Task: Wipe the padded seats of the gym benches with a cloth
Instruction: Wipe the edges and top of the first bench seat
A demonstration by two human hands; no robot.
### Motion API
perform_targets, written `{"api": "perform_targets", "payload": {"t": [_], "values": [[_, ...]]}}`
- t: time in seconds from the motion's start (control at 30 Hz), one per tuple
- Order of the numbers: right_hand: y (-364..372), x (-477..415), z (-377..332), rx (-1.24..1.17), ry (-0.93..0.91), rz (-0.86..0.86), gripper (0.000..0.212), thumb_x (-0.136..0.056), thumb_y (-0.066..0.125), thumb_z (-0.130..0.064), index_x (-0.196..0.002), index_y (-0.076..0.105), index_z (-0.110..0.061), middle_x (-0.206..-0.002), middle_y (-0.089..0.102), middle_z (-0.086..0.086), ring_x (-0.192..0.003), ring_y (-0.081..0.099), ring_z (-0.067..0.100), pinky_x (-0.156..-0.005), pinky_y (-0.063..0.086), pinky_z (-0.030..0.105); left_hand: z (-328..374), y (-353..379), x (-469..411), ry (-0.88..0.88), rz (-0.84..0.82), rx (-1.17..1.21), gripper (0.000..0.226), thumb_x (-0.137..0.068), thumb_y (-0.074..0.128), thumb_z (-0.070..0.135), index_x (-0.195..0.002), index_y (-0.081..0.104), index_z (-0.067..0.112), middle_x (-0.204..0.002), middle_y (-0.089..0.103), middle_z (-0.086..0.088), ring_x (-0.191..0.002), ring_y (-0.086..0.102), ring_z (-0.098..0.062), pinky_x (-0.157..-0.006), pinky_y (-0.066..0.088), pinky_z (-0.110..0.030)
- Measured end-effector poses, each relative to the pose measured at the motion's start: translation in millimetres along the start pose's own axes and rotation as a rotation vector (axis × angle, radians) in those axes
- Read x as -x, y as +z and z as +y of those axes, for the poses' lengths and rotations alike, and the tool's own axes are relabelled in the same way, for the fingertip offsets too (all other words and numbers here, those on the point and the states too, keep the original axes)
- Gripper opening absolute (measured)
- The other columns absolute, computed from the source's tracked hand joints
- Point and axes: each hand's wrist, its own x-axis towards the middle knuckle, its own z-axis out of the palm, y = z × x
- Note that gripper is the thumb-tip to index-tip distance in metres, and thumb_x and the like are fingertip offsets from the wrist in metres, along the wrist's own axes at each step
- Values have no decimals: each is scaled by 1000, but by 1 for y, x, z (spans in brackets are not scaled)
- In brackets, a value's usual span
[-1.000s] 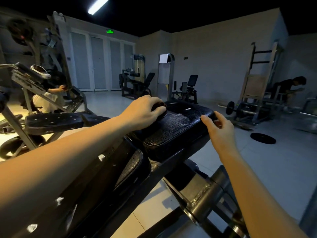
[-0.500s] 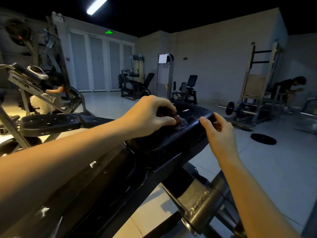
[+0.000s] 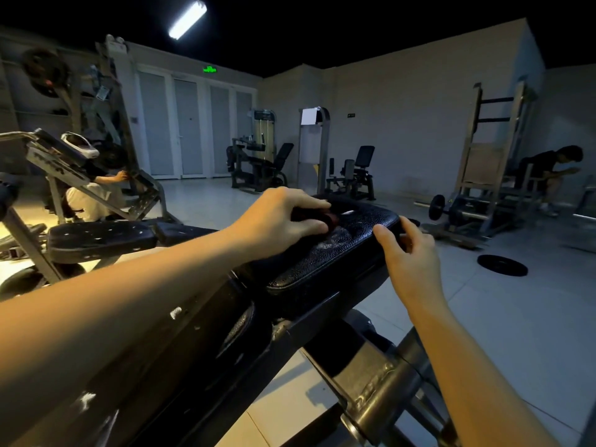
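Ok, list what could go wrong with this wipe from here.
1. The cloth is bunched small in the left hand, so strips of the padded seat may get missed.
2. The weight plate lies on the floor to the right; stepping toward another bench could mean a trip.

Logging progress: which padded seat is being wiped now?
The centre seat: the left hand holds the dark cloth on it, the right hand grips its edge. The scuffed seat at left is untouched.
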Motion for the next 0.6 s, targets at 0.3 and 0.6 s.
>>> {"api": "perform_targets", "payload": {"t": [0.3,0.6], "values": [[1,6,-4,4,-9,9,57,-95,62,-51,-146,50,-27,-123,44,2,-96,52,7,-90,48,32,-22,-12,-16,-216,79,-14,26,-89,78,24,-115,78,20,-111,76,4,-102,67,-6,-87,45,-18],[2,3,0,-5,-2,7,61,-92,62,-57,-145,52,-27,-130,44,3,-116,56,23,-100,53,45,-53,-35,8,-307,114,-201,22,-88,78,26,-109,78,19,-110,75,1,-108,67,-20,-99,51,-37]]}}
